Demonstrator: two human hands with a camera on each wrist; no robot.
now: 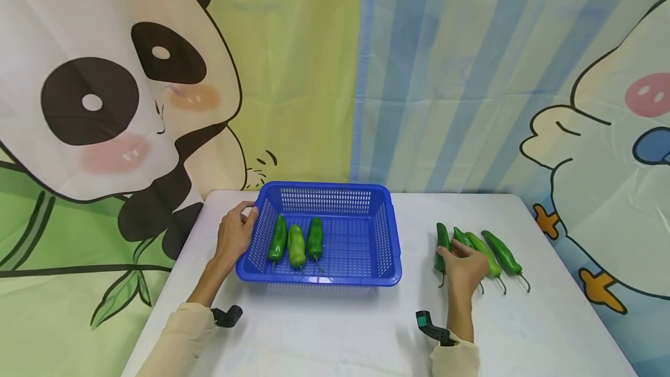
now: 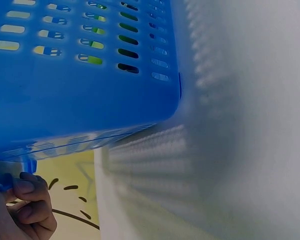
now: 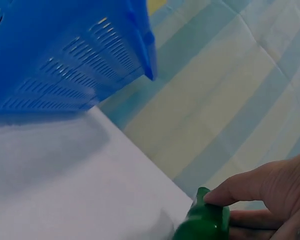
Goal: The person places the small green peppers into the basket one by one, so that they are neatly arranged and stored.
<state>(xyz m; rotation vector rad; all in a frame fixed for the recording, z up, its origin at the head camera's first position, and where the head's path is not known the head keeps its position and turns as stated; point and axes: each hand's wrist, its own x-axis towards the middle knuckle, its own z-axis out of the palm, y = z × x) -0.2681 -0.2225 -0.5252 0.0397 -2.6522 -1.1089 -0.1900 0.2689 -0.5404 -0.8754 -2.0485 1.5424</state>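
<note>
A blue plastic basket (image 1: 350,237) with slotted sides stands on the table, with three green peppers (image 1: 296,246) side by side in its left half. My left hand (image 1: 234,234) grips the basket's left rim; in the left wrist view its curled fingers (image 2: 37,207) are at the rim's edge. To the right of the basket, my right hand (image 1: 464,266) pinches a dark green pepper (image 1: 442,237) between thumb and fingers. The right wrist view shows the thumb on this pepper (image 3: 205,220). Just right of it lie more green peppers (image 1: 502,252), one partly hidden by the hand.
The white table (image 1: 335,330) ends at a curtain (image 1: 419,74) with striped and cartoon prints behind it. Black wrist devices (image 1: 226,316) sit on both forearms.
</note>
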